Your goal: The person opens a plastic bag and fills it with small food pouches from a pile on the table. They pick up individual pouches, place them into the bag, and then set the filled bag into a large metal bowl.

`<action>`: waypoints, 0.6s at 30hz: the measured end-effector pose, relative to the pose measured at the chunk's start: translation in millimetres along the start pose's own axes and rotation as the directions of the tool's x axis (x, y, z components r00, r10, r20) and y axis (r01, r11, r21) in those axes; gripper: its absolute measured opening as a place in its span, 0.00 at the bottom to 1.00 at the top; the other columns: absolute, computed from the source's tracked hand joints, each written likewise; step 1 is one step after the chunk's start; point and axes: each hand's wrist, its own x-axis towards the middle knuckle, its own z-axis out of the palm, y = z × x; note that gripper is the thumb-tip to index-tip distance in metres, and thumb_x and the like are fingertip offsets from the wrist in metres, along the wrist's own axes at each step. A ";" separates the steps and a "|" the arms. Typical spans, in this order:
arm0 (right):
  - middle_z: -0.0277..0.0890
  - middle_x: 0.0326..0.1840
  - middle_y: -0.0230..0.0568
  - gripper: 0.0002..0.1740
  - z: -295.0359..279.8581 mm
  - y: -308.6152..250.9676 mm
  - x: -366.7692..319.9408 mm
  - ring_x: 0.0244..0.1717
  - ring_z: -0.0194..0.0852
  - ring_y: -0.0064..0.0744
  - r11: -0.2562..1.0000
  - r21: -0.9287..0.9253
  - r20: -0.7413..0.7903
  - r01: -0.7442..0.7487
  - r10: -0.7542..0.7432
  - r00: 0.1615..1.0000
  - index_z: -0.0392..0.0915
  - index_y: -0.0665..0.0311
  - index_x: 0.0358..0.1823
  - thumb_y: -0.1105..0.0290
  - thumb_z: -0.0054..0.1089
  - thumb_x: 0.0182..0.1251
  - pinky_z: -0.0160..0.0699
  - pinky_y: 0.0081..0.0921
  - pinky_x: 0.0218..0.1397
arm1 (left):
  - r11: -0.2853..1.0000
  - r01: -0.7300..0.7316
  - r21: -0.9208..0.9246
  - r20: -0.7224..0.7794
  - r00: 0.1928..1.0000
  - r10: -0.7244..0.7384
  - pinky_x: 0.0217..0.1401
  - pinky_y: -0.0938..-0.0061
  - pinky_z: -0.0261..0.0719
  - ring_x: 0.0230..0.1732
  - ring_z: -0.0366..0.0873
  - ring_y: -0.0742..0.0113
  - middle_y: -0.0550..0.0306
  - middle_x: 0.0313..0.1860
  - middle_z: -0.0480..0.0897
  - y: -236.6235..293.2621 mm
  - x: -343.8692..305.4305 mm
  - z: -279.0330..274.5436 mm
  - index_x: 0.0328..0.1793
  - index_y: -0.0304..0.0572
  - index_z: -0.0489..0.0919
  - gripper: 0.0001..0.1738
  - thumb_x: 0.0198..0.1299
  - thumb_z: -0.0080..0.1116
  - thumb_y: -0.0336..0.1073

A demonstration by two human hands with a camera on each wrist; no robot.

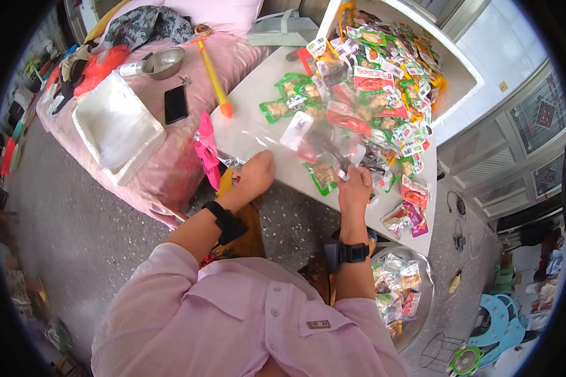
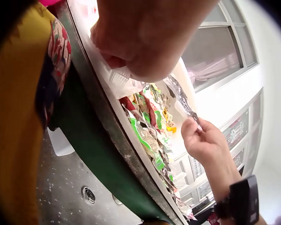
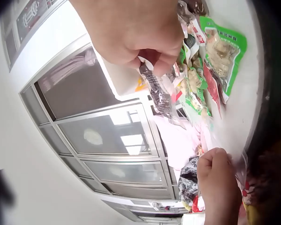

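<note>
Curled fingers of my left hand [image 1: 256, 173] grip a clear plastic bag [image 1: 253, 139] over the table's near edge; the bag's wrinkled film [image 2: 124, 84] shows beside that hand in the left wrist view. My right hand [image 1: 356, 188] pinches one end of a small dark packet, whose dark printed face [image 3: 159, 93] hangs below the fingertips in the right wrist view. Under and around the hands lies a heap of small sealed food packets, among them a green-edged one [image 1: 322, 175] and a red one [image 1: 348, 117]. The left hand's fingertips are partly hidden.
A white foam box [image 1: 464, 81] lies at the back right of the white table [image 1: 251, 125], packets spilling from it. A metal basin [image 1: 425, 295] with packets stands on the floor at right. The pink bed holds a white foam tray [image 1: 116, 125], a phone [image 1: 176, 104] and a bowl [image 1: 163, 63].
</note>
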 end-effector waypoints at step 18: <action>0.69 0.27 0.34 0.03 -32.7 17.1 -45.7 0.24 0.70 0.26 0.967 0.011 0.021 -0.253 0.252 0.967 0.66 0.63 0.28 0.74 0.50 0.57 0.75 0.23 0.24 | 0.992 -0.093 0.079 0.014 0.996 0.092 0.32 0.60 0.69 0.31 0.71 0.47 0.47 0.27 0.73 31.9 0.8 -2.2 0.30 0.40 0.69 0.03 0.47 0.47 0.30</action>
